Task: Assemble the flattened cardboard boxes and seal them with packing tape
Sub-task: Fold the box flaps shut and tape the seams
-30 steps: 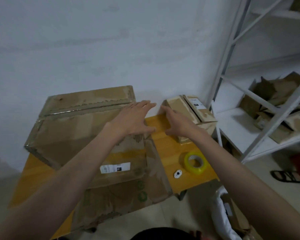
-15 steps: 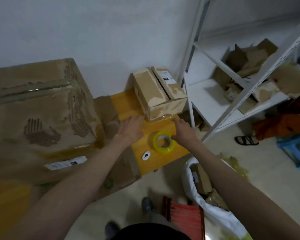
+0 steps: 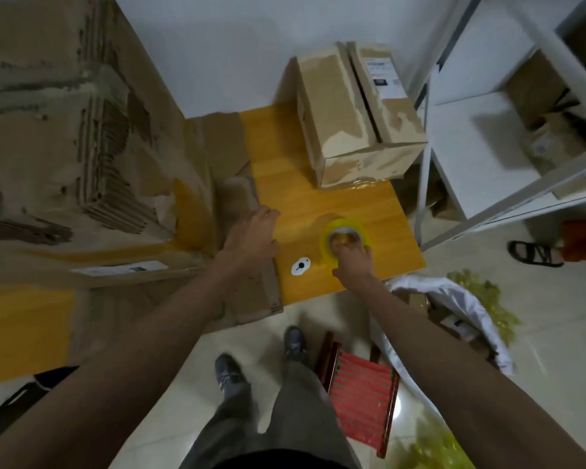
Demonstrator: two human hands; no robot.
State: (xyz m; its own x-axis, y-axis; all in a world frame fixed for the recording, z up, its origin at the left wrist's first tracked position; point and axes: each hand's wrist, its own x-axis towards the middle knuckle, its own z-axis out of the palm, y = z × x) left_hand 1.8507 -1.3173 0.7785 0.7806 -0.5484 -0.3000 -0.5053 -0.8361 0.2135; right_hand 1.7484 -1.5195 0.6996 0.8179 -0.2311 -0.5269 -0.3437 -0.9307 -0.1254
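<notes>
A large, torn cardboard box with a white label is seen on the left of the counter, over flattened cardboard. A small box, assembled, is placed at the far right corner. A yellow-tinted tape roll is laid flat near the front edge.

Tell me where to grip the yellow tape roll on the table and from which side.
Pinch the ring wall of the yellow tape roll, fingers in the core, thumb outside, coming from above on its near side. It lies flat with its hole up, and the right hand is already there.
</notes>
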